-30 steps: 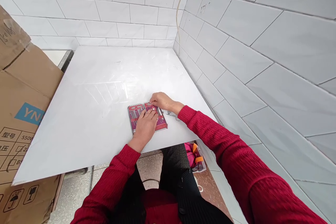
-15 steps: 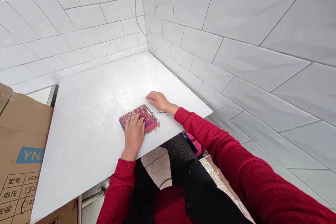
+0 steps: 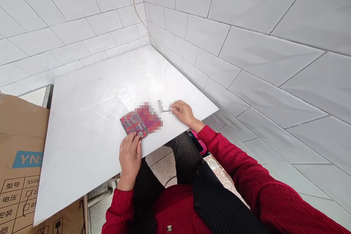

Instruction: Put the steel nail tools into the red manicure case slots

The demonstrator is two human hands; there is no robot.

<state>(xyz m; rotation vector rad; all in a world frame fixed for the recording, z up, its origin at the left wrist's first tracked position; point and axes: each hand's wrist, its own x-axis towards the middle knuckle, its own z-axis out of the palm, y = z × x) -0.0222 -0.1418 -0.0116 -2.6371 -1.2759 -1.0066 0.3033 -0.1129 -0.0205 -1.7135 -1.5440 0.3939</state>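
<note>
An opened manicure set case (image 3: pixel 124 124) with a red lining lies on the white tabletop, several slim metal tools in its left half. Its right half is blurred by pixel blocks. At the near edge of the case rests my left hand (image 3: pixel 131 153), fingers stretched out and touching it, holding nothing. To the right of the case, my right hand (image 3: pixel 183 111) pinches the finger loops of small metal scissors (image 3: pixel 165 110). The scissors lie low over the table, blades pointing left at another small metal piece (image 3: pixel 159 104), partly blurred.
The white tabletop (image 3: pixel 90 146) reaches into a corner between tiled walls (image 3: pixel 214 51). A cardboard box (image 3: pixel 19 131) stands against its left side. A thin cable (image 3: pixel 134 3) hangs down the corner. A pink item (image 3: pixel 201 142) sits below the table's right front edge.
My right hand has moved right and down and now grips the scissors. My left hand has slid from the middle of the case to its near edge. The view has shifted slightly.
</note>
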